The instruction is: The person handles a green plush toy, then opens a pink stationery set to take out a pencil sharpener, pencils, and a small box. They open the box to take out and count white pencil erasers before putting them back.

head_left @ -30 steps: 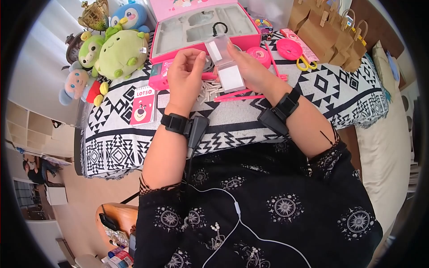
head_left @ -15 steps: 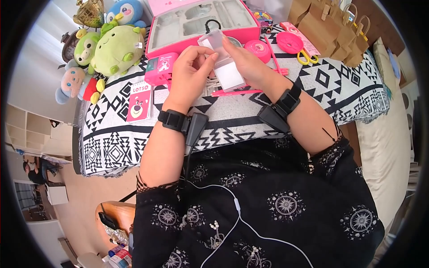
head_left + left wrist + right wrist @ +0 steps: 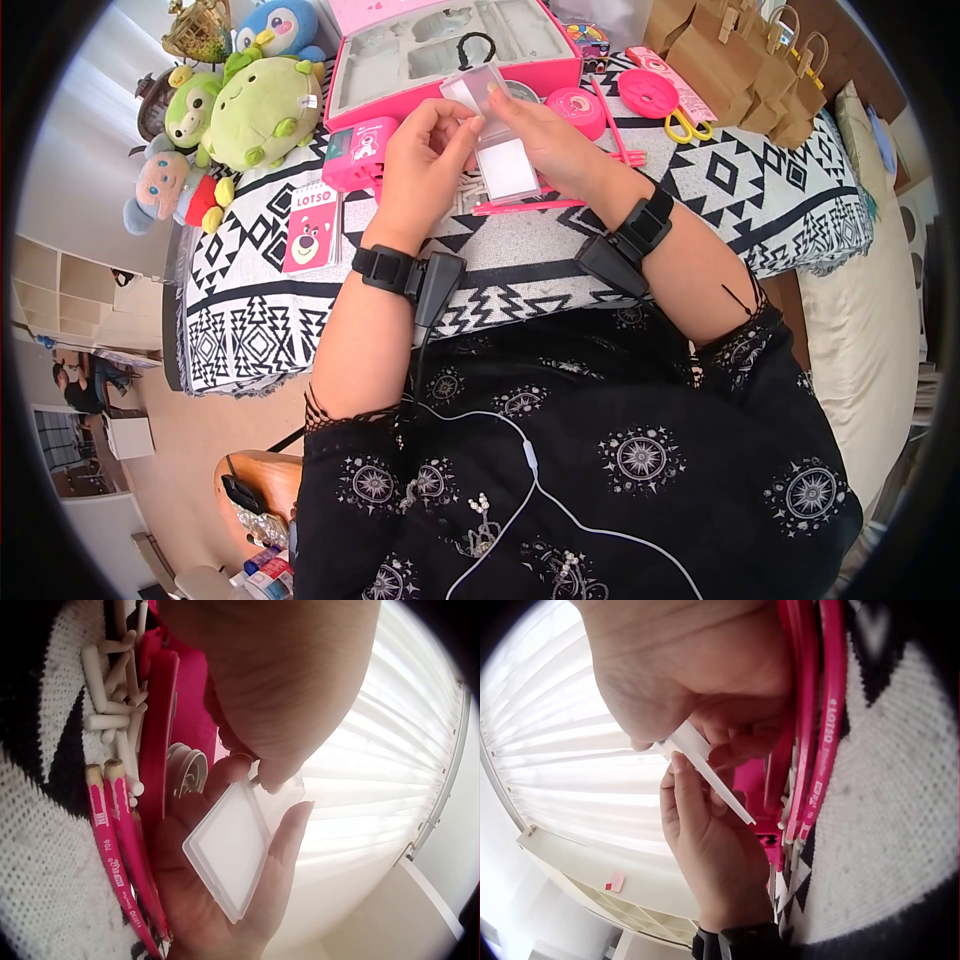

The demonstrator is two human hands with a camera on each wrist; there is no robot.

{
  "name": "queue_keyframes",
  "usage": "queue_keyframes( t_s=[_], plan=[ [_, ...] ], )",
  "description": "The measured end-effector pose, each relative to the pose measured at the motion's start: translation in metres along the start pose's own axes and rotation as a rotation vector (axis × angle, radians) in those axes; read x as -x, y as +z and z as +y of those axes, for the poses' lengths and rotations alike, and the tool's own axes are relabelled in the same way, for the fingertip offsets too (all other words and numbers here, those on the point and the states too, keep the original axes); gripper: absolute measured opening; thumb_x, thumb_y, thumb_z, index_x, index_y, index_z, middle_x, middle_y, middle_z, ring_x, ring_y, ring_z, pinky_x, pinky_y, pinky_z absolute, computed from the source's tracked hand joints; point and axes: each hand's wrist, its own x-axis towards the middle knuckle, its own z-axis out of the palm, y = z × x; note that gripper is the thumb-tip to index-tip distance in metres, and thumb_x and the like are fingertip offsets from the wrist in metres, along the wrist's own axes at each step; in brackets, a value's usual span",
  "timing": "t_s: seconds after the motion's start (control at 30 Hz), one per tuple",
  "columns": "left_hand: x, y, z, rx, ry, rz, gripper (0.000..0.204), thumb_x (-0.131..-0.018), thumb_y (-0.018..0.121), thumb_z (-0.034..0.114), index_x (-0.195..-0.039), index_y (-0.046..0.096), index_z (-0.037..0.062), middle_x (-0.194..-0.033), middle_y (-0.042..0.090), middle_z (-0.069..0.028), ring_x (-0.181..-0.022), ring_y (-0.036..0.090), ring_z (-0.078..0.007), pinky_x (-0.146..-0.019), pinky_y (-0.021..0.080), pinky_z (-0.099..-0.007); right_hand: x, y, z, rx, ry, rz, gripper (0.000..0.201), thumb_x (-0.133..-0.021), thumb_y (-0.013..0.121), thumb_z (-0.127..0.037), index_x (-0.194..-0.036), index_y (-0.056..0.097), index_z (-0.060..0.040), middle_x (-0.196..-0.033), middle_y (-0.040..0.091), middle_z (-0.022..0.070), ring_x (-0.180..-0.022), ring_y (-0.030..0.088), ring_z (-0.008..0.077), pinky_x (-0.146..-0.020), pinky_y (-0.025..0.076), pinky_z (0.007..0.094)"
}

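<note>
An unfolded clear plastic case (image 3: 509, 170) with a white sheet-like content is held up over the cloth in the head view. My right hand (image 3: 560, 145) grips it from the right, its thumb on the clear lid (image 3: 478, 90). From the left, my left hand (image 3: 425, 165) pinches the case near the fold with thumb and fingers. The right wrist view shows the case (image 3: 714, 780) edge-on between both hands. Below it lie a heap of small white sticks (image 3: 112, 705) and pink pencils (image 3: 116, 847).
A pink box (image 3: 455, 95) with a moulded tray stands behind my hands. Plush toys (image 3: 265, 110) and a Lotso notepad (image 3: 312, 230) are at left. To the right are a pink round container (image 3: 647, 94), yellow-handled scissors (image 3: 688, 128) and brown paper bags (image 3: 735, 75).
My left hand's thumb and fingers have come in to the case's left side. The case has shifted slightly left, still in my right hand. The head view has tilted a little.
</note>
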Motion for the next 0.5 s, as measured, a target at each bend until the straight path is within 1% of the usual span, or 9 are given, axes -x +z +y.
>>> queue_keyframes(
  t_s=[0.07, 0.17, 0.27, 0.5],
  plan=[
    [0.000, 0.000, 0.000, 0.006, -0.002, -0.001, 0.012, -0.092, 0.066, 0.008, -0.100, 0.060, 0.0005, -0.068, 0.052, 0.0023, -0.060, 0.052, -0.0055, -0.055, 0.042, -0.0206, 0.001, 0.002, -0.001, 0.000, -0.006, 0.036, 0.061, -0.099, 0.045, -0.057, -0.118, 0.059, -0.0015, -0.098, 0.067, 0.0072, -0.084, 0.065, 0.0101, -0.069, 0.052, 0.0236],
    [0.000, -0.001, -0.003, -0.019, 0.021, -0.009, 0.014, -0.091, 0.067, 0.007, -0.102, 0.060, 0.0006, -0.069, 0.054, 0.0020, -0.061, 0.053, -0.0055, -0.056, 0.042, -0.0204, -0.003, -0.004, 0.004, 0.009, -0.034, 0.012, 0.061, -0.099, 0.045, -0.057, -0.120, 0.058, -0.0011, -0.100, 0.066, 0.0074, -0.086, 0.065, 0.0103, -0.072, 0.053, 0.0242],
    [-0.001, -0.001, -0.006, -0.027, 0.050, -0.006, 0.017, -0.090, 0.068, 0.007, -0.105, 0.062, 0.0011, -0.071, 0.054, 0.0018, -0.063, 0.054, -0.0055, -0.057, 0.043, -0.0203, -0.003, -0.003, 0.004, -0.012, -0.050, 0.040, 0.060, -0.099, 0.044, -0.056, -0.122, 0.057, -0.0014, -0.101, 0.066, 0.0067, -0.087, 0.065, 0.0098, -0.072, 0.052, 0.0240],
    [-0.002, -0.004, -0.013, -0.095, 0.082, -0.022, 0.022, -0.087, 0.071, 0.009, -0.107, 0.065, 0.0022, -0.075, 0.054, 0.0020, -0.064, 0.050, -0.0049, -0.058, 0.041, -0.0202, -0.004, -0.006, 0.007, -0.044, -0.054, 0.062, 0.060, -0.100, 0.043, -0.056, -0.126, 0.057, -0.0040, -0.104, 0.065, 0.0050, -0.088, 0.064, 0.0098, -0.073, 0.052, 0.0247]
  ],
)
